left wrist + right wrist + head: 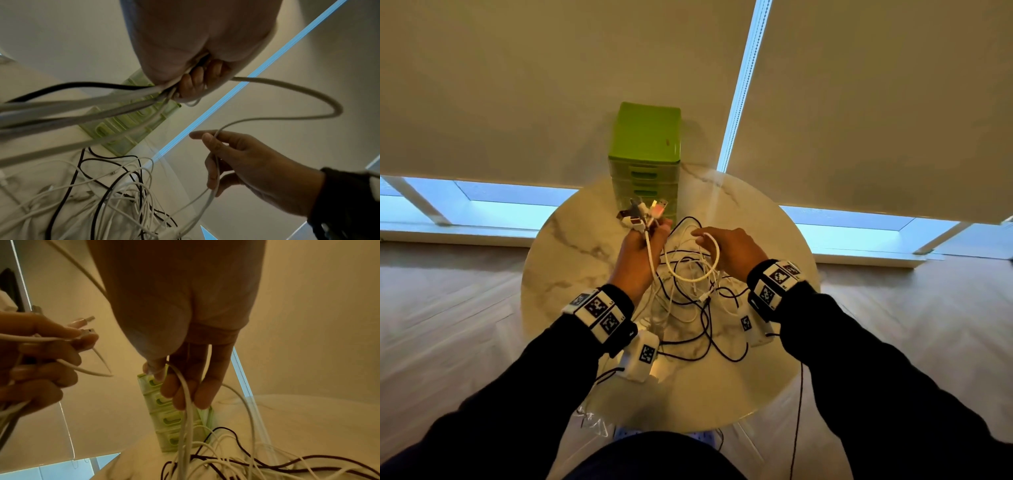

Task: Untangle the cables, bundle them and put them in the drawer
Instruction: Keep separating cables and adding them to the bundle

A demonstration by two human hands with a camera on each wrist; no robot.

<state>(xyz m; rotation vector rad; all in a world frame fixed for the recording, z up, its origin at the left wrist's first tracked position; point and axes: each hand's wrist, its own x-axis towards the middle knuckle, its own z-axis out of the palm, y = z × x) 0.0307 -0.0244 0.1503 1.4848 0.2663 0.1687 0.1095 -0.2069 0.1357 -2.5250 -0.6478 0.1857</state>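
Note:
My left hand [649,240] grips a bunch of cable ends [123,95]; their USB plugs [643,214] stick up above the fist. My right hand [709,240] is just to its right, and its thumb pinches a loop of white cable [714,255] against the fingers [185,391]. That loop runs over to the left fist. Below both hands a tangle of white and black cables [688,301] lies on the round marble table [571,253]. The green drawer unit [645,154] stands at the table's far edge with all its drawers closed.
Roller blinds hang behind the table, a bead chain [743,85] running between them. A black cable [799,394] hangs off the table's right edge to the wooden floor. Crumpled clear plastic [592,418] sits at the near left edge.

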